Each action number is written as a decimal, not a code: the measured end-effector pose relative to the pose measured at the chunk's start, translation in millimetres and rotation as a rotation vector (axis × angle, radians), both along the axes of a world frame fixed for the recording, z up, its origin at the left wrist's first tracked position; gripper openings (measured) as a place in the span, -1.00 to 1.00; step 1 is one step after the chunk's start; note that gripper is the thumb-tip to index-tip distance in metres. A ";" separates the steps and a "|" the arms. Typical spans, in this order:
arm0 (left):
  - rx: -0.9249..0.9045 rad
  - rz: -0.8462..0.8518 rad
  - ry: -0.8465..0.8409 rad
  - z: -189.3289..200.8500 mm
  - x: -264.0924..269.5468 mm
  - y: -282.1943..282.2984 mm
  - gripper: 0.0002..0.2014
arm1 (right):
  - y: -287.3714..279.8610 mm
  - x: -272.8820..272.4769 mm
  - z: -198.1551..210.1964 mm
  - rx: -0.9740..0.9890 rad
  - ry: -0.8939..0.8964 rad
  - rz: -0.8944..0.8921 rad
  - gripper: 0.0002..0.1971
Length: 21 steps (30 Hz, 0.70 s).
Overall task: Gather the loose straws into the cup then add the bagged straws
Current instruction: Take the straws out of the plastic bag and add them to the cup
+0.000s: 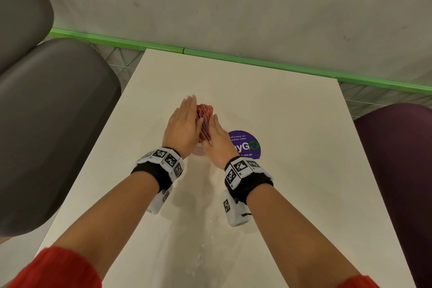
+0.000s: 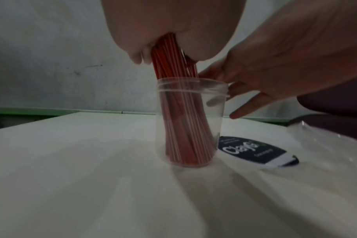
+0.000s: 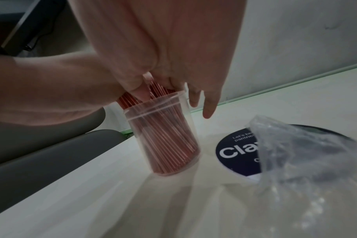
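Straws [image 1: 205, 121]: red-and-white bundle, centre of the head view, standing in a clear cup [image 1: 198, 150] of which only a sliver shows below the hands. Left hand [image 1: 183, 125] flat against the bundle's left side, fingers straight; right hand [image 1: 218, 141] flat against its right side, fingers straight. Neither hand curls round anything. Table [image 1: 292, 124] white; round purple sticker [image 1: 247, 145] just right of the right hand. Clear plastic bag [image 1: 198, 259] faint at lower centre; it looks emptied.

Left wrist view: cup [image 2: 190, 122] at centre, upright on the table, straws [image 2: 181, 122] bunched and leaning inside it, tops pressed by the left hand [image 2: 173, 29] at upper centre. Right hand [image 2: 275, 56] at upper right, fingers [image 2: 247, 109] spread beside the rim. Sticker [image 2: 255, 149] and bag [image 2: 326, 141] at right.

Right wrist view: cup [image 3: 163, 136] centre, appearing tilted, though the wide lens may cause that; straws [image 3: 165, 136] fill it. Right hand [image 3: 173, 48] above, left hand [image 3: 51, 88] from the left. Bag [image 3: 308, 161] at lower right, over part of the sticker [image 3: 234, 153].

Risks, judged: the cup is light and top-heavy, so uneven sideways pressure from the two palms could tip it and scatter the straws. Releasing abruptly could let the bundle splay over the rim. Pushing down hard could bend the thin straws.
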<state>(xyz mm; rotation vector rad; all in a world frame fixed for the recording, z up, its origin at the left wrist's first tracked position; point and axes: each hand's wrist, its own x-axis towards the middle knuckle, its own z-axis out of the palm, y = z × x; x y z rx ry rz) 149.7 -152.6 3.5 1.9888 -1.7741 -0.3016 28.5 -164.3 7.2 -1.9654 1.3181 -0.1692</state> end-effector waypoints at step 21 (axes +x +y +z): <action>-0.036 0.125 0.189 37.4 3.2 61.8 -0.48 | 29.1 -36.6 19.0 -0.066 -0.113 -0.198 -0.41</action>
